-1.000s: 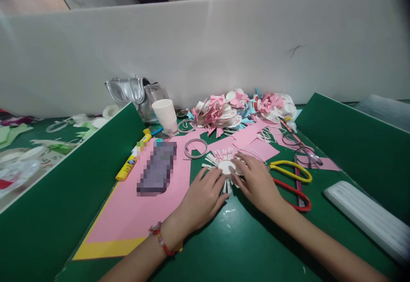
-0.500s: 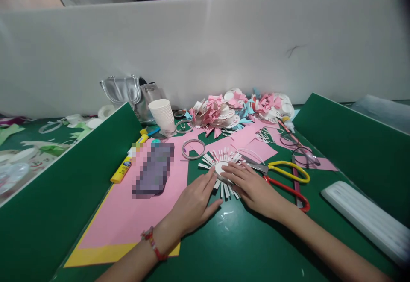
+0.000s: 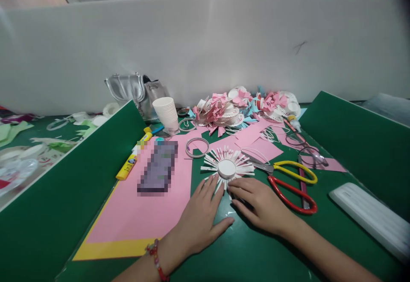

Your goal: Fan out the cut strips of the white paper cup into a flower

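Observation:
A flattened white paper cup [image 3: 226, 167], its wall cut into radiating strips like a sunburst, lies on the green table [image 3: 250, 248]. My left hand [image 3: 200, 218] rests flat just below it, fingers spread, fingertips touching the lower strips. My right hand [image 3: 261, 203] lies palm down beside it, fingers pointing left at the lower strips, holding nothing. Scissors with yellow and red handles [image 3: 288, 179] lie right of the cup. A pink sheet [image 3: 153, 205] over a yellow one lies to the left.
A stack of white cups [image 3: 166, 114], a silver bag [image 3: 136, 92], a glue stick [image 3: 131, 162], tape rings [image 3: 197, 147], glasses [image 3: 307, 149] and a heap of pink-and-white paper flowers [image 3: 243, 109] sit at the back. A white case [image 3: 368, 218] lies right. Green dividers flank both sides.
Both hands slid back toward me off the cut cup, which now lies fully uncovered with its strips spread out. The camera view shifted slightly.

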`<state>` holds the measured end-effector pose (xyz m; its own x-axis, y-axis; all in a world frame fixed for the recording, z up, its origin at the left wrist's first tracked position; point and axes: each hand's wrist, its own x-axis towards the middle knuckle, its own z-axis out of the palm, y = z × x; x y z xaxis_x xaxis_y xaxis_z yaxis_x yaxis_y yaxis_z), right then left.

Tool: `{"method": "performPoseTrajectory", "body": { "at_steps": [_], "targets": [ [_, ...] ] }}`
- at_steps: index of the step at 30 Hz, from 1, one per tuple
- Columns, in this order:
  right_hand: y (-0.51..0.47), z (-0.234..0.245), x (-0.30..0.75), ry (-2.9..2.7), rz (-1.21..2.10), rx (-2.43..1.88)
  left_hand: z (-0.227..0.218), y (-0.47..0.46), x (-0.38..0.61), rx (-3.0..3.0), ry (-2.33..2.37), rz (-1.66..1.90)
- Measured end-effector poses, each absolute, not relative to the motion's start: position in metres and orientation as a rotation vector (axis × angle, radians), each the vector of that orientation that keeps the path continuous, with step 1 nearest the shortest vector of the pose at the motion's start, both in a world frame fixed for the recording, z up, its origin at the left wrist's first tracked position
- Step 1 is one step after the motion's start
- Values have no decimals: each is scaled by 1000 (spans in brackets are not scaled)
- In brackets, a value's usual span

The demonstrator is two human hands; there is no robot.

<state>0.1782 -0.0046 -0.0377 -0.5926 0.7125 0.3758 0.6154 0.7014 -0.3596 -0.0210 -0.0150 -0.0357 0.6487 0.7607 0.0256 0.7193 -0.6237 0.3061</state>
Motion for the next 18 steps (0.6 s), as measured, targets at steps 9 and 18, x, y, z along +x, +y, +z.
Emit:
{"method": "performPoseTrajectory", "body": {
  "at_steps": [9,18],
  "targets": [
    [-4,-42,178,-2401,306,-1062,-29,-11,-11,2695,1170,297],
    [-3,-49,181,-2386,355,-1133,-33,-15,-12,2684,1141,146]
  ]
}}
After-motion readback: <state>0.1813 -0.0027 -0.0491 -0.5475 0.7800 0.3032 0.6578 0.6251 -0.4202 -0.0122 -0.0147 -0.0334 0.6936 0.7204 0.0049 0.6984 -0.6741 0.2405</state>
